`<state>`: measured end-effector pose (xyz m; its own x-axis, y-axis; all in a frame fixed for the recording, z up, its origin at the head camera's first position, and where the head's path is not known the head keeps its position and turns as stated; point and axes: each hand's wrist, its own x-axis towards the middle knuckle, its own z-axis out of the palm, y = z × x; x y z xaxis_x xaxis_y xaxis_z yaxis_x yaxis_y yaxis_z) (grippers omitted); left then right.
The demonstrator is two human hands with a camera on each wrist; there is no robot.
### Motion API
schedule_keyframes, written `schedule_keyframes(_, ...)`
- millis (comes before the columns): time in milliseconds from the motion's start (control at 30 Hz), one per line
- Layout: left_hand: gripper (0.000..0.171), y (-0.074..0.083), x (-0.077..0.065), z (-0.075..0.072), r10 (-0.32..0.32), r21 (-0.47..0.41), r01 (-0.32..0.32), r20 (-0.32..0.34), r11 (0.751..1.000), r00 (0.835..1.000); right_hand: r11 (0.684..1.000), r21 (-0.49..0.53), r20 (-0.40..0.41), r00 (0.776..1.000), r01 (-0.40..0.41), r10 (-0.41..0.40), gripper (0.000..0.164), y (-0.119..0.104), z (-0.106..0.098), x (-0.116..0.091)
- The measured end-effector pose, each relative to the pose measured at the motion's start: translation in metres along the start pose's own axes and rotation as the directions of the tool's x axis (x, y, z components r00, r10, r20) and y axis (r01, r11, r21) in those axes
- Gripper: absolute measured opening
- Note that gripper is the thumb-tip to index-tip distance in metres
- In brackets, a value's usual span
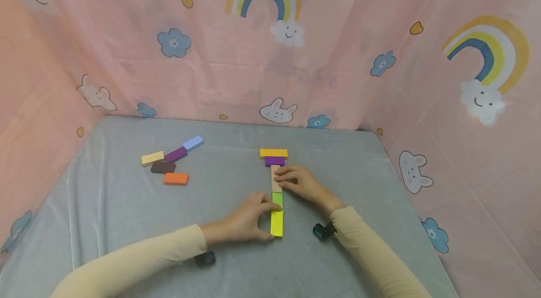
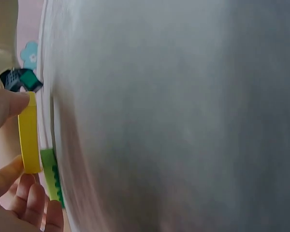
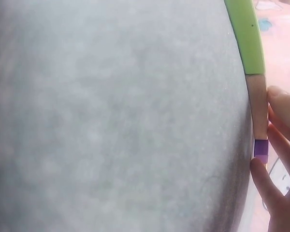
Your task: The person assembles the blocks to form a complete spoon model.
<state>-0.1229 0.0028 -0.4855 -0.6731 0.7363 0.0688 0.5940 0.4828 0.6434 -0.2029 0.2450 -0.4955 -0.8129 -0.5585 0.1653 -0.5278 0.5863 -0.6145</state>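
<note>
In the head view my left hand (image 1: 243, 220) pinches a bright yellow block (image 1: 276, 224) by its ends, between thumb and a fingertip. The left wrist view shows this yellow block (image 2: 30, 135) raised off the cloth, with a green block (image 2: 51, 176) beyond it. Overlapping the yellow one from above is the green block (image 1: 277, 200). It adjoins a plain wooden block (image 1: 276, 180), on which fingertips of my right hand (image 1: 306, 187) rest. Beyond that lie a purple block (image 1: 274, 161) and an orange-yellow block (image 1: 273, 153), both crosswise.
To the left on the grey cloth (image 1: 118, 213) lie a striped wooden block (image 1: 152, 158), a purple block (image 1: 175, 154), a light blue block (image 1: 193, 142), a dark brown block (image 1: 163, 167) and an orange block (image 1: 176, 179). A pink patterned curtain (image 1: 211, 82) surrounds the table.
</note>
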Motion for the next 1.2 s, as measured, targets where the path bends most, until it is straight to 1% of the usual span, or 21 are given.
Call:
schedule_keyframes(133,0.063,0.006,0.000,0.004,-0.019,-0.016,0.019,0.037,1.000,0.999,1.000,0.009,0.000,1.000,-0.008,0.008,0.024,0.002,0.001,0.000)
schedule_keyframes(233,0.063,0.008,0.000,0.005,-0.029,-0.016,0.030,0.047,0.999,0.998,1.000,0.011,0.000,1.000,-0.011,0.011,0.024,0.003,0.001,0.000)
schedule_keyframes(433,0.064,0.007,0.000,0.009,-0.025,0.000,0.025,0.029,1.000,0.999,1.000,0.015,-0.001,1.000,0.000,0.000,0.025,0.003,0.002,0.000)
schedule_keyframes(667,0.066,0.006,-0.002,0.013,-0.066,0.013,0.065,0.039,0.998,0.997,1.000,0.012,-0.003,1.000,0.002,-0.002,0.024,0.004,0.002,0.000)
schedule_keyframes(833,0.066,0.006,-0.002,0.014,-0.073,0.020,0.073,0.030,0.997,0.997,1.000,0.008,-0.007,1.000,0.012,-0.012,0.024,0.004,0.002,0.000)
schedule_keyframes(1000,0.066,0.006,-0.002,0.014,-0.073,0.002,0.073,0.016,0.997,0.997,1.000,-0.003,-0.012,1.000,0.021,-0.021,0.024,0.005,0.003,0.000)
schedule_keyframes(1200,0.065,0.005,-0.002,0.015,-0.080,-0.025,0.080,0.000,0.996,0.997,1.000,0.005,0.000,1.000,-0.012,0.012,0.024,0.004,0.002,0.000)
